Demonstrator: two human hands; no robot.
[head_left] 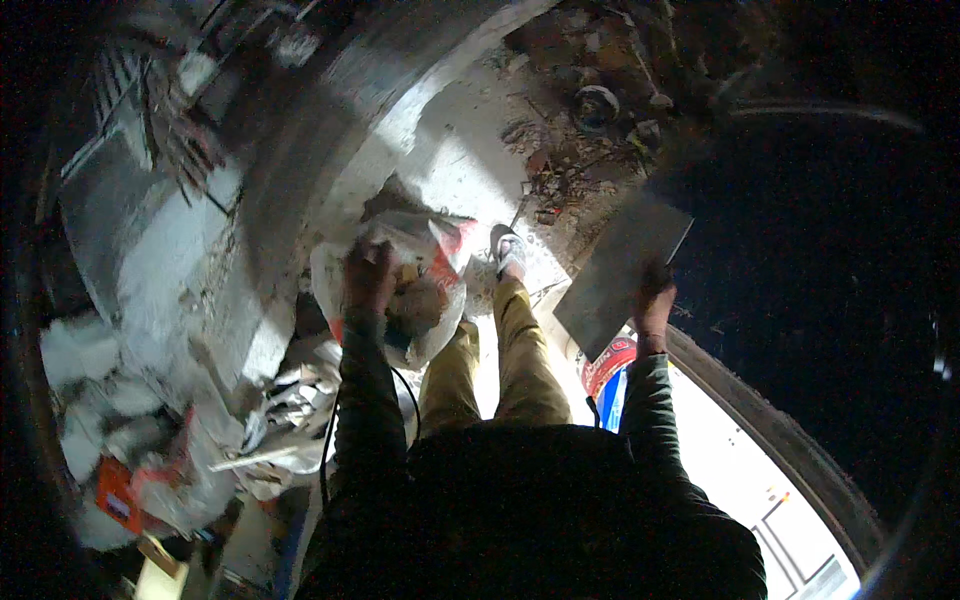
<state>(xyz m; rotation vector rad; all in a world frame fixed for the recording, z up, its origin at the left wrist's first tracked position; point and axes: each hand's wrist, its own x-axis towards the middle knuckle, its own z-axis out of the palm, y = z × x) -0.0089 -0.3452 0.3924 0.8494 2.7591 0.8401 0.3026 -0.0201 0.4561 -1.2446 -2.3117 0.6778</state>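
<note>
A translucent white bag (440, 335) with red markings hangs or stands in front of my left leg, with brownish, lumpy contents showing in it. My left hand (370, 275) is closed at the bag's upper left part; the fingers are dim and slightly blurred. To the right, my right hand (655, 300) grips a flat grey rectangular panel (615, 265) by its right side. The panel is held tilted, its lower corner near a red and blue package (612, 375). What the panel is made of, I cannot tell.
Rubble and scraps (590, 170) cover the ground ahead, with a round ring-shaped object (597, 108) among them. Full plastic sacks (180, 470) and crumpled pale waste (290, 410) lie at left. A curved wall-like surface (330, 120) rises at upper left. My shoe (508, 250) stands on patterned flooring.
</note>
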